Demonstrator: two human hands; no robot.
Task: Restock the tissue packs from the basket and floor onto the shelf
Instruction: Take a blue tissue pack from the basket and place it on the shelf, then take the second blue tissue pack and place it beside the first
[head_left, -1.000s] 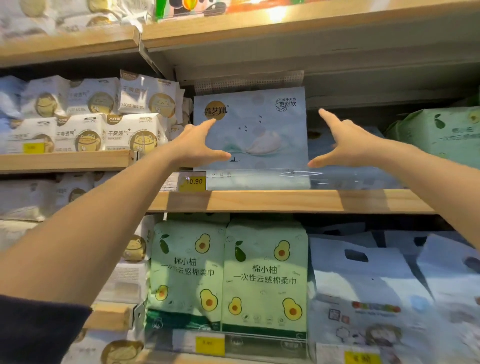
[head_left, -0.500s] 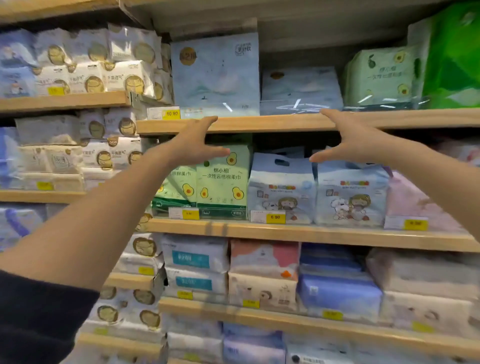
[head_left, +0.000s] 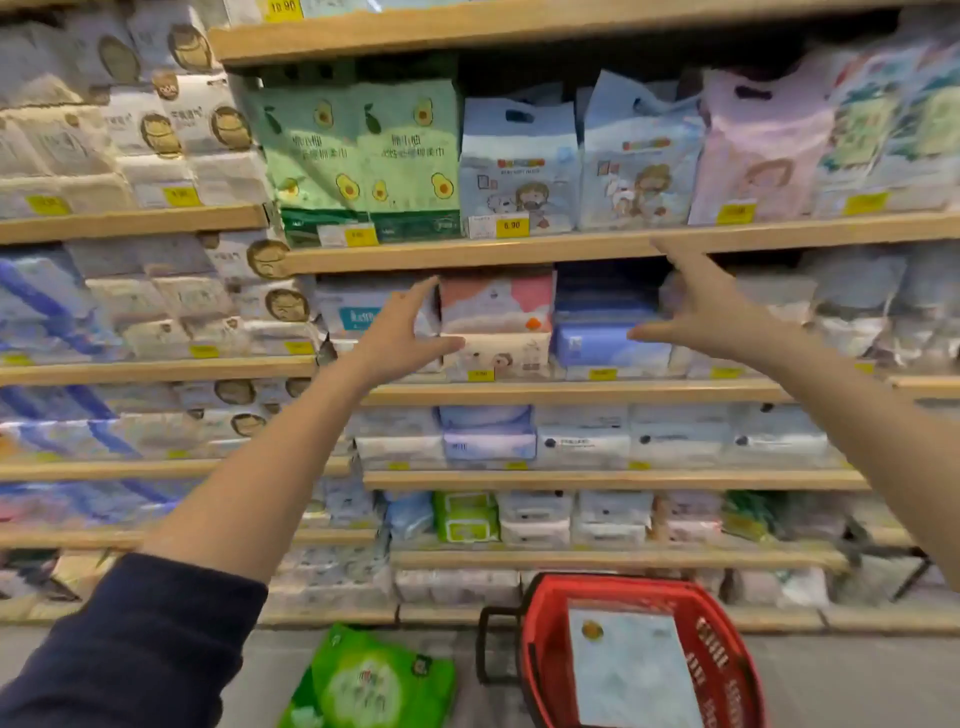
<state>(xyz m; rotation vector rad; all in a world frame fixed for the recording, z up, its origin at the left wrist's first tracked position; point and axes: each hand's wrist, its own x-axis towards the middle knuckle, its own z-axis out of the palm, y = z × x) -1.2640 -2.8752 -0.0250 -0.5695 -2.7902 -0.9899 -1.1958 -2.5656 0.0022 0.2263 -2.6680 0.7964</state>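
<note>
left grip (head_left: 400, 338) and right grip (head_left: 706, 312) are hovering released and empty before the shelf (head_left: 571, 392), palms facing each other as if shaped for a wide pack, while a pale tissue pack (head_left: 628, 670) is lying in the red basket (head_left: 540, 623) and a green pack (head_left: 363, 686) is resting on the floor (head_left: 857, 675) beside it.

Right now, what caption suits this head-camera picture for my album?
Left hand and right hand open before stocked shelves; red basket holds a pale pack, green pack lies on floor.
</note>
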